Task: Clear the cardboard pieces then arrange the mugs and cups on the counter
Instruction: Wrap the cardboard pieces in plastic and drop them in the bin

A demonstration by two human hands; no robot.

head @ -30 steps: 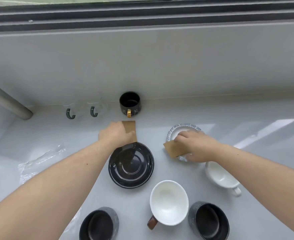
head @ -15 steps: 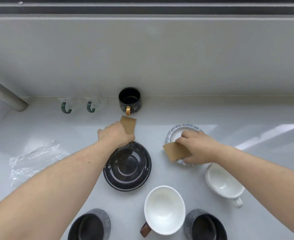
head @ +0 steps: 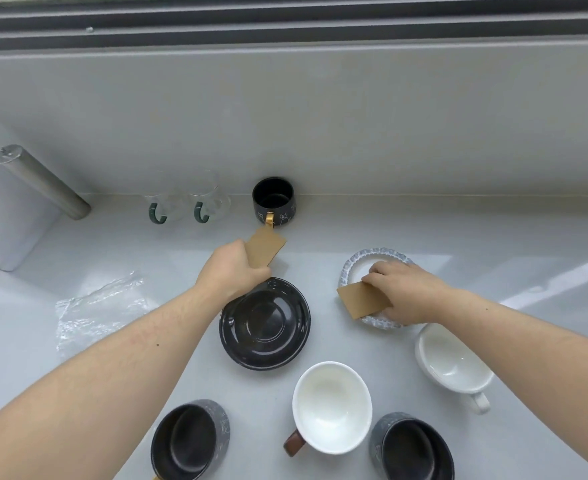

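Brown cardboard pieces (head: 264, 245); black saucer (head: 264, 323); blue-speckled saucer (head: 375, 258); white cup (head: 332, 407).

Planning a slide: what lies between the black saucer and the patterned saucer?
Head view: bare counter between black saucer and patterned saucer.

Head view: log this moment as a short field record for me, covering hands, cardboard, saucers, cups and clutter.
left hand: left hand grips a brown cardboard piece above the glossy black saucer
right hand: right hand holds a second brown cardboard piece over the blue-patterned white saucer
back row: two clear glass mugs with green handles, black mug with gold handle
front: white cup with brown handle, white cup, two dark grey cups
clutter: clear plastic wrap on grey counter
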